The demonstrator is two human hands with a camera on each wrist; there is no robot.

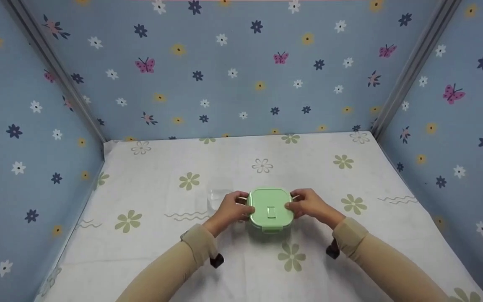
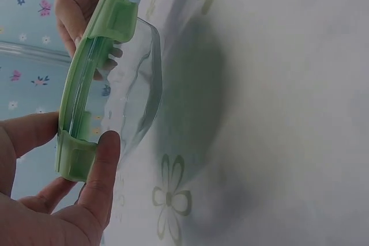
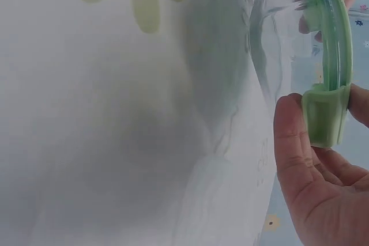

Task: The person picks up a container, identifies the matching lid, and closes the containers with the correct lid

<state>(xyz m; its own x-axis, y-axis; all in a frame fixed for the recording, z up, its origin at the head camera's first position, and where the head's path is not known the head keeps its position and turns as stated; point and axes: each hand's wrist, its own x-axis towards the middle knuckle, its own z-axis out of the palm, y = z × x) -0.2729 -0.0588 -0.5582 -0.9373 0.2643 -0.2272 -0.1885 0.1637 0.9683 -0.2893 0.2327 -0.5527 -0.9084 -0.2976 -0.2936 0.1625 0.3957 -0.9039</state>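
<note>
A clear food container with a light green lid (image 1: 270, 205) is held between both hands, close over the cloth. My left hand (image 1: 231, 210) grips its left side, thumb on the lid's top and fingers at the side latch (image 2: 78, 156). On the right side my right hand (image 1: 310, 206) pinches it in the same manner, with a finger against the right latch (image 3: 324, 116). The see-through body (image 2: 138, 76) shows below the lid in the left wrist view. Another latch (image 1: 271, 229) hangs folded down at the front.
A clear, see-through object (image 1: 217, 199) lies just left of the container, partly behind the left hand. The table bears a white flowered cloth (image 1: 157, 243). Blue patterned panels (image 1: 233, 58) with grey corner posts rise at the back and both sides.
</note>
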